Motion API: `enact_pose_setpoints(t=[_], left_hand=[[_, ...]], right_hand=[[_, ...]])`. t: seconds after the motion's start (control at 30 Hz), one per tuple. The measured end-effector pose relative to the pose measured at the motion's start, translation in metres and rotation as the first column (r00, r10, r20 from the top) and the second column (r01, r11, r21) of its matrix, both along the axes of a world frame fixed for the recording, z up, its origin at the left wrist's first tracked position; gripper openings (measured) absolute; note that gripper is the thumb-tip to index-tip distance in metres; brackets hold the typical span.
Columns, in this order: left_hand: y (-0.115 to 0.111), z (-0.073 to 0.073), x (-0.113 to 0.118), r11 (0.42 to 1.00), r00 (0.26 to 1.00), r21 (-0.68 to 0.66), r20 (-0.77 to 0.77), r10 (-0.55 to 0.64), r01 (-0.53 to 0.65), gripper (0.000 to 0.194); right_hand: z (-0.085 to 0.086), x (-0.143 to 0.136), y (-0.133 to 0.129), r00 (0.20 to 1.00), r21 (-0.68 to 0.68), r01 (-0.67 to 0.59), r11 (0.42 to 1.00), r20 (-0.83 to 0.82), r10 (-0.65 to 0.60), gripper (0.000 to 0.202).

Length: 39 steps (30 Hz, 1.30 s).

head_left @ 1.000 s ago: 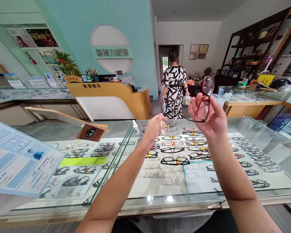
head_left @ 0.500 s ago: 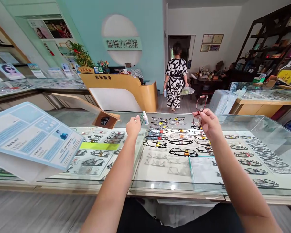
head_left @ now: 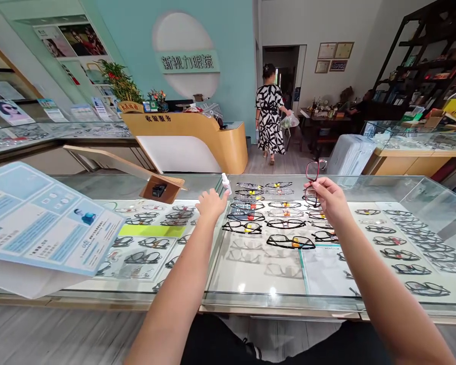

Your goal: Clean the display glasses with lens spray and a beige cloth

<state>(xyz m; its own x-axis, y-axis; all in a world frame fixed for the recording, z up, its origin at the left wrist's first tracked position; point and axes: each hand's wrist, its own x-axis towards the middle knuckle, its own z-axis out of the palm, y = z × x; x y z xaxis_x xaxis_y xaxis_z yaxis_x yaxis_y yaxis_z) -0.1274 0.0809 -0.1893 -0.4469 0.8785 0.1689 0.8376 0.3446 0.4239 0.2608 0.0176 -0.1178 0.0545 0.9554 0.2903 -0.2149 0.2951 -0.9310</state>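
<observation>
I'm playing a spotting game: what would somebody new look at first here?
Probably the red glasses held up in the right hand, above the glass counter. Next might come the person in the black-and-white dress at the back, or the big white circle on the blue-green wall.

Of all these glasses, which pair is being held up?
The red-framed pair in the right hand; the other glasses nearby lie on or inside the counter.

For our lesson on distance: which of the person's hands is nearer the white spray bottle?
Left. The left hand is beside the white spray bottle, contact unclear; the right hand, well to its right, holds red-framed eyeglasses.
</observation>
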Motion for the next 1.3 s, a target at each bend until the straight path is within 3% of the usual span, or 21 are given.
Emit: enact_pose_setpoints(t=[0.07, 0.17, 0.3, 0.47, 0.67, 0.8, 0.97, 1.07, 1.13, 1.17, 1.23, 1.3], left_hand=[[-0.002, 0.003, 0.005, 0.996, 0.999, 0.088, -0.051, -0.019, 0.024, 0.076], [-0.003, 0.005, 0.012, 0.967, 0.983, 0.195, -0.12, -0.142, 0.164, 0.066], [0.004, -0.004, 0.017, 0.923, 0.945, 0.207, -0.101, -0.31, 0.325, 0.069], [0.017, -0.021, 0.014, 0.941, 0.948, 0.124, -0.005, -0.317, 0.315, 0.074], [0.025, -0.031, 0.009, 0.945, 0.951, 0.146, 0.055, -0.303, 0.293, 0.069], [0.021, -0.023, 0.011, 0.911, 0.943, 0.305, 0.094, -0.32, 0.279, 0.063], [0.007, 0.004, 0.021, 0.763, 0.894, 0.597, 0.163, -0.417, 0.247, 0.039], [-0.004, 0.016, 0.04, 0.679, 0.811, 0.696, 0.247, -0.531, 0.232, 0.015], [-0.013, 0.021, 0.06, 0.644, 0.713, 0.734, 0.332, -0.618, 0.216, 0.019], [-0.018, 0.023, 0.07, 0.636, 0.651, 0.742, 0.379, -0.658, 0.211, 0.025], [-0.028, 0.027, 0.09, 0.644, 0.443, 0.733, 0.513, -0.735, 0.22, 0.039], [-0.039, 0.033, 0.105, 0.658, 0.307, 0.709, 0.586, -0.75, 0.255, 0.048]], right_hand=[[0.001, -0.001, -0.002, 1.0, -0.002, -0.012, 1.0, -0.006, 0.012, 0.037], [0.0, -0.003, -0.003, 1.0, -0.006, -0.028, 1.0, -0.007, 0.028, 0.035], [-0.002, -0.005, -0.002, 0.999, -0.006, -0.035, 0.999, 0.0, 0.035, 0.036], [-0.003, -0.008, -0.003, 0.998, -0.02, -0.06, 0.998, 0.004, 0.061, 0.039], [-0.009, -0.01, 0.001, 0.998, -0.045, -0.066, 0.997, 0.021, 0.067, 0.046], [-0.01, -0.012, 0.002, 0.998, -0.052, -0.069, 0.996, -0.012, 0.069, 0.048], [-0.009, -0.018, -0.002, 0.986, -0.079, -0.126, 0.989, -0.116, 0.117, 0.045], [-0.01, -0.023, -0.006, 0.97, -0.09, -0.193, 0.977, -0.169, 0.176, 0.042], [-0.011, -0.027, -0.009, 0.96, -0.096, -0.229, 0.969, -0.19, 0.208, 0.04], [-0.012, -0.03, -0.011, 0.956, -0.104, -0.242, 0.965, -0.197, 0.218, 0.04], [-0.013, -0.035, -0.014, 0.95, -0.122, -0.261, 0.958, -0.208, 0.232, 0.042], [-0.014, -0.04, -0.017, 0.946, -0.138, -0.275, 0.951, -0.215, 0.243, 0.044]])
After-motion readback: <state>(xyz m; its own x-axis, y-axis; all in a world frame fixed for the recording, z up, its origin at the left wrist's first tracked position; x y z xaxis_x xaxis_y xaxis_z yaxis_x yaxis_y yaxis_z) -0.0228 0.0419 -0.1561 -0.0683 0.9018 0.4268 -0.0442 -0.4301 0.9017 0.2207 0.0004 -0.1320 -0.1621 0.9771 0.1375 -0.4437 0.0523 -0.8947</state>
